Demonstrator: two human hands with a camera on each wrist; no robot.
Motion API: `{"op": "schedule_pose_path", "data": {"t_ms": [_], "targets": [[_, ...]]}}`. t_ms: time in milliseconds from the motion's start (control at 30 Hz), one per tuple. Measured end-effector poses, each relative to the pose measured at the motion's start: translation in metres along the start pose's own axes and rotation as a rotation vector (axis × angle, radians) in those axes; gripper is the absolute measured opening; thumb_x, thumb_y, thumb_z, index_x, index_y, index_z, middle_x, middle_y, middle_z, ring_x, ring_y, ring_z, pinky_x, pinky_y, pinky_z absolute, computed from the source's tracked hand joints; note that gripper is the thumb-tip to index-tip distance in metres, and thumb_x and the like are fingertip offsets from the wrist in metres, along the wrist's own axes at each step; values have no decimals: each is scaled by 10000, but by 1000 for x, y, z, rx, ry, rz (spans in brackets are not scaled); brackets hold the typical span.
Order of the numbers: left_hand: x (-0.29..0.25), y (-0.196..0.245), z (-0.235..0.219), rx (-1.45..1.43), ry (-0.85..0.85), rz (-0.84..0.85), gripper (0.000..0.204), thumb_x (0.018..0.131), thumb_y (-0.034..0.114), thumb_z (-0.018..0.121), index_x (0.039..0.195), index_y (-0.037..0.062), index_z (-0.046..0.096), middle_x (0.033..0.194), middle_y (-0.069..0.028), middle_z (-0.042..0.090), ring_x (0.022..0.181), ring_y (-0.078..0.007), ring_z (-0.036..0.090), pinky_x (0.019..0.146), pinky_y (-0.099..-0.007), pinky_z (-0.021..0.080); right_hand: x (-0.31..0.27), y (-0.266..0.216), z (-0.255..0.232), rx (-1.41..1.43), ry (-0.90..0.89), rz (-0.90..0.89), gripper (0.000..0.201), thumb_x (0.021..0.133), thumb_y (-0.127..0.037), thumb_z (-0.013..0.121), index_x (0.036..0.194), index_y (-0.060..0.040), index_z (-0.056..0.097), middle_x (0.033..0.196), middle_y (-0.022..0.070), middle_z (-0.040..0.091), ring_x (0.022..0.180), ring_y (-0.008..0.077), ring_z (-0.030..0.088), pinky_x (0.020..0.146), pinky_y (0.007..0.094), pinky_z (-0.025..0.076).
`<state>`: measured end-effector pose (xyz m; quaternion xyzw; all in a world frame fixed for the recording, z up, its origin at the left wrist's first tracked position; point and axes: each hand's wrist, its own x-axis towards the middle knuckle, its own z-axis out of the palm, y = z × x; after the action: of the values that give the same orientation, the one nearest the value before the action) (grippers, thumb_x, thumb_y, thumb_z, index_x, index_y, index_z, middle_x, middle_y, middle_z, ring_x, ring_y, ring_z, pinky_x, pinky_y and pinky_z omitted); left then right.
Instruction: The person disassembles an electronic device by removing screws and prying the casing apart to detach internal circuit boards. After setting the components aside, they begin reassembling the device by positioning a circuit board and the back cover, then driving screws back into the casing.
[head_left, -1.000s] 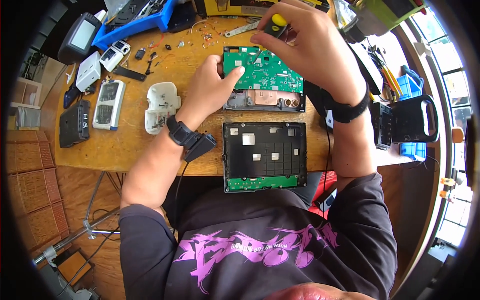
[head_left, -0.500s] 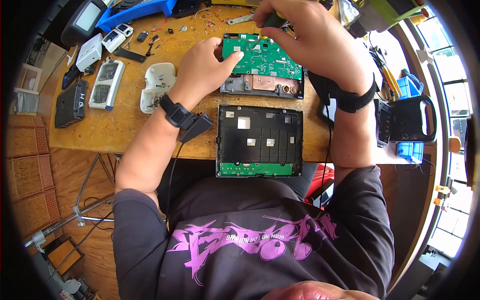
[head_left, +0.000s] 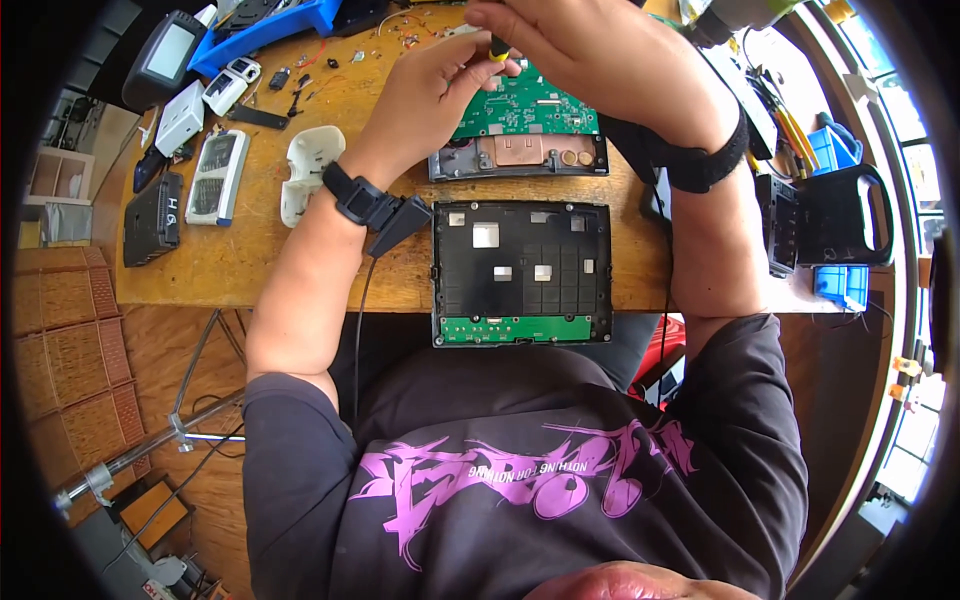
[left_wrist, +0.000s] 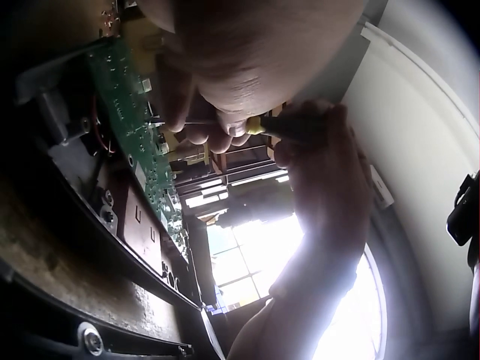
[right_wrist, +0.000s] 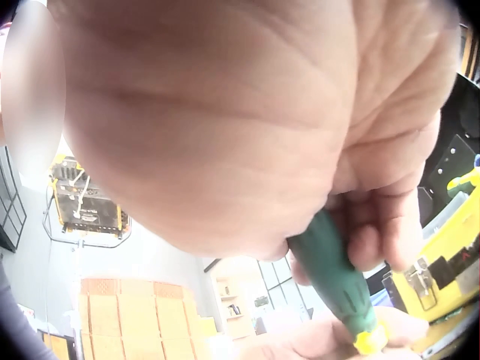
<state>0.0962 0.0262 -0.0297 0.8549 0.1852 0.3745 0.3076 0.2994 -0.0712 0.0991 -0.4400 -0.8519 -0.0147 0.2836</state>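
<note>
My right hand grips the green handle of a screwdriver with a yellow collar. Just below that collar, the thumb and fingers of my left hand pinch around the thin shaft. Both hands are over a green circuit board, which sits in a black housing. A copper-coloured plate and two round brass-coloured parts show along the housing's near side. The left wrist view shows the shaft pointing toward the board; fingers partly hide it. The board's far left part is covered by my hands.
A black back cover with a green strip lies at the table's front edge. Left of my left forearm are a white plastic shell, a white-framed device and a black box. A blue tray stands behind; pliers and a black case lie right.
My right hand and the screwdriver have moved left toward my left hand. The left thumb has left the board's surface, and the left fingers are now at the screwdriver's shaft.
</note>
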Motion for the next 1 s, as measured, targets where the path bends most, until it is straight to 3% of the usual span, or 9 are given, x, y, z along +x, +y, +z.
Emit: {"op": "schedule_pose_path", "data": {"t_ms": [133,267,300,467,533,567,733,900,1000], "targets": [[-2,0,11,-209,90,-67,262,1166,231,717,1334,48,800,1129,-91,880,964,-191,828,898,-340,631,4,-2,-1,30,18,-8,281,1167,-220,684,1123,57,673,924,226,739,848,397,753,766,453,586],[-8,-14,24,-307,164,-91,293,1203,220,678,1394,13,757,1274,-74,865,1105,-163,835,962,-277,623,17,-25,-10,25,83,479,360,999,-241,933,1052,64,750,853,116,782,764,145,737,683,337,575],[-3,18,18,-322,181,-147,187,1132,90,725,1275,-21,774,1124,-110,774,973,-244,770,846,-343,610,11,-15,-5,95,127,401,357,980,-225,950,1066,71,770,875,119,802,782,139,755,704,322,594],[-5,13,14,-169,163,-43,233,1193,134,664,1332,-4,790,1184,-89,791,1054,-200,768,913,-315,594,8,-28,3,13,253,343,357,933,-180,986,1111,83,824,926,134,855,831,133,810,758,288,641],[-7,12,16,-147,170,3,225,1191,128,666,1323,3,798,1206,-89,799,1079,-193,768,933,-307,590,27,-21,-6,254,111,540,349,929,-179,990,1100,87,843,918,147,865,841,142,826,759,289,649],[-6,11,17,-199,174,-11,217,1183,116,677,1320,4,804,1217,-93,806,1086,-189,769,938,-306,593,2,-38,5,-55,263,254,322,929,-168,980,1094,80,856,899,148,863,818,149,826,747,291,649],[-6,-2,24,-243,248,28,210,1155,89,722,1325,6,813,1187,-84,837,1051,-166,773,934,-300,600,1,-41,-2,-38,196,261,312,964,-164,929,1145,78,852,957,194,862,861,189,837,787,321,654],[-8,6,24,-355,250,-224,204,1154,105,742,1313,6,824,1070,-33,847,970,-103,763,883,-267,593,4,-31,7,-97,225,185,335,994,-176,895,1181,95,831,977,218,849,884,205,825,814,348,647],[-9,3,23,-332,264,-234,203,1149,124,757,1296,4,827,1063,-28,842,968,-85,749,861,-258,584,7,-20,7,185,237,287,345,985,-172,908,1175,101,821,924,193,840,836,187,806,782,339,640]]}}
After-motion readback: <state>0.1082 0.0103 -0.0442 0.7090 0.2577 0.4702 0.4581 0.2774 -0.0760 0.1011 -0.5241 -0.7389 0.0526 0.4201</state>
